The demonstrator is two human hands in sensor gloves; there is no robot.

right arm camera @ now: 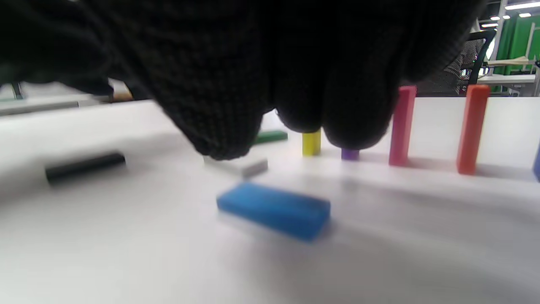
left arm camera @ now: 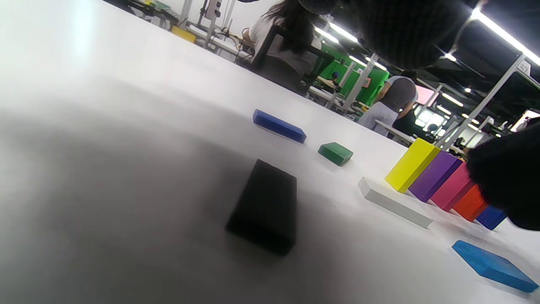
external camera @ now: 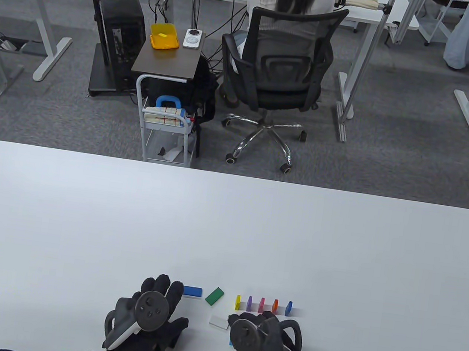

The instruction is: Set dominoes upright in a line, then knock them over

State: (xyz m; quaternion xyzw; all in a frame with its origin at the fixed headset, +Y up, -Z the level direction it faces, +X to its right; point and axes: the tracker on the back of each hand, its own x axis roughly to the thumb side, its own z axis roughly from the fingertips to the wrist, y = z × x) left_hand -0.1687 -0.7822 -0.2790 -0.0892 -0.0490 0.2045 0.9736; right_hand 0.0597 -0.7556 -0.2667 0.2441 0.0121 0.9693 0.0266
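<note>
Overhead, the table view shows five dominoes standing upright in one row near the front edge of the white tabletop (external camera: 227, 226): yellow domino (external camera: 237, 302), purple domino (external camera: 249, 303), pink domino (external camera: 261, 304), orange domino (external camera: 274, 305) and dark blue domino (external camera: 288, 308), left to right, with small gaps between them. Three more lie flat in that view: a blue domino (external camera: 192, 291) and a green domino (external camera: 214, 296) to the left of the row, and a white domino (external camera: 219, 322) nearer the front edge, between the two hands.

The left wrist view adds two flat pieces that the hands cover in the table view: a black domino (left arm camera: 265, 205) under the left hand, and a light blue domino (left arm camera: 493, 266) close by the right hand. The right wrist view confirms the light blue piece lying flat just in front of that hand, with the white piece beyond it and the black piece off to its left. Count: five upright, five flat, ten in all.

The left hand (external camera: 146, 323) lies palm down with its fingers spread and straight, the fingertips just short of the blue domino; it holds nothing. The right hand (external camera: 267, 339) lies palm down just in front of the row, its fingers bent downward near the yellow and purple pieces; no view shows whether they touch or pinch anything.

Beyond the tabletop, the table view shows one person seated on an office chair (external camera: 280, 73) and one small cart (external camera: 167, 132).
</note>
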